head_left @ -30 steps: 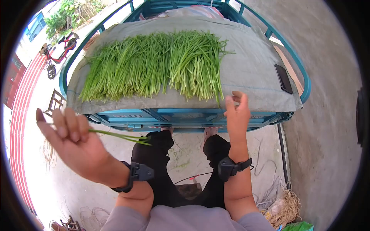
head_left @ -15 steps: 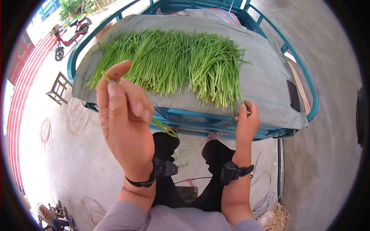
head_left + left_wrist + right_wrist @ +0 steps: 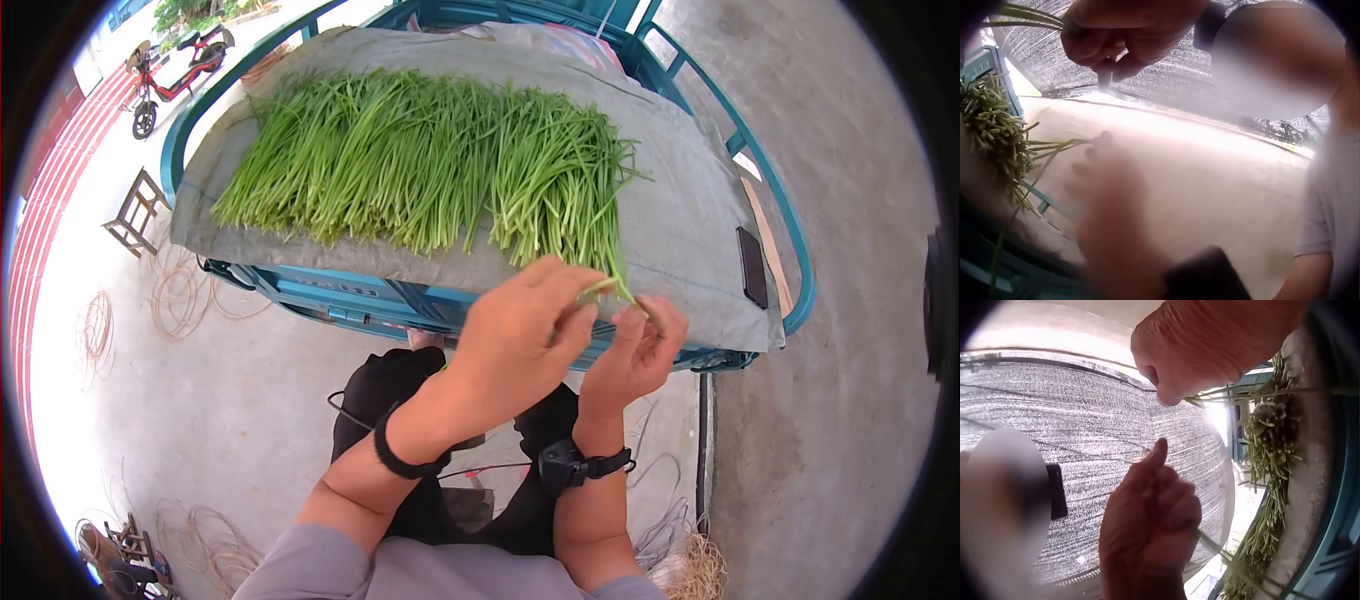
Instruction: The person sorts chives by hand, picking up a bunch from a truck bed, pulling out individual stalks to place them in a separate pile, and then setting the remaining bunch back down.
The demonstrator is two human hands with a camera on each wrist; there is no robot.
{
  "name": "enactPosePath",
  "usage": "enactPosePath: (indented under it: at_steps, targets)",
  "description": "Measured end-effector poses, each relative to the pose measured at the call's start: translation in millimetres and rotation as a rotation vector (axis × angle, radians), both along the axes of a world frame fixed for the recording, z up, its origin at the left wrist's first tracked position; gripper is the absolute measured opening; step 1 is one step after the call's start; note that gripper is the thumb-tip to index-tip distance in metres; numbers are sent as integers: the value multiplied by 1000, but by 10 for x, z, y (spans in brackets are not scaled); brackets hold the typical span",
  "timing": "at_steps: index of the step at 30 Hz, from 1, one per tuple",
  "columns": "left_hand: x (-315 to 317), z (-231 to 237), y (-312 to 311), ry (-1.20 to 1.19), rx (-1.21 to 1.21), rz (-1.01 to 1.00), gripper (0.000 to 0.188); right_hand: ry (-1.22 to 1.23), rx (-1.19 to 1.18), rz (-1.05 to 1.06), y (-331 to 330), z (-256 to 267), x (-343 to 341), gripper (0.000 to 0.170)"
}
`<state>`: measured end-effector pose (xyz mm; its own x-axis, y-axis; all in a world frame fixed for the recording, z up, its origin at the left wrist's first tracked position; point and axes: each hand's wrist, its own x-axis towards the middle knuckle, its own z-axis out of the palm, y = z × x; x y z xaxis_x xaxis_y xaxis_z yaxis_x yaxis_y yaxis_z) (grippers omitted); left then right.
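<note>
Long green stalks (image 3: 400,160) lie side by side in a wide layer on the grey cloth (image 3: 690,230), cut ends towards the person. Just off the layer's right front corner, the left hand (image 3: 510,340) and right hand (image 3: 635,355) come close together, and thin stalks (image 3: 618,280) run to their fingertips. In the left wrist view the left hand (image 3: 1132,31) grips a few stalks (image 3: 1029,17), with the right hand (image 3: 1113,212) blurred below. The right wrist view has the right hand (image 3: 1210,350) pinching stalks (image 3: 1225,397) above the curled left hand (image 3: 1150,519).
The cloth covers a blue cart, whose rail (image 3: 770,200) curves round the right side. A phone (image 3: 751,267) lies near the cloth's right edge. At the left stand a wooden stool (image 3: 135,215) and a red scooter (image 3: 185,75); coiled strands (image 3: 180,300) lie on the floor.
The left hand has come from the left across to the right hand, still with stalks. The right hand, earlier apart from the stalks, now pinches some at the layer's right corner.
</note>
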<state>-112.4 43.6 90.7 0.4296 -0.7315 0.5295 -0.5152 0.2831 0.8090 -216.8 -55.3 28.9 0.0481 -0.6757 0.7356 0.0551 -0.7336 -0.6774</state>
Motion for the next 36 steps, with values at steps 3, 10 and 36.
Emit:
enactPosePath:
  at_steps: [3,10,36]
  targets:
    - [-14,-15,-96,-104,47,13,31,62,-139,8,83,17,49,14]
    - [103,-148,-176,-140,41,-102,32,91,-195,56,85,6,77,19]
    - [131,-76,-90,-65,-354,-4,19,301,-261,117,68,-21,351,19]
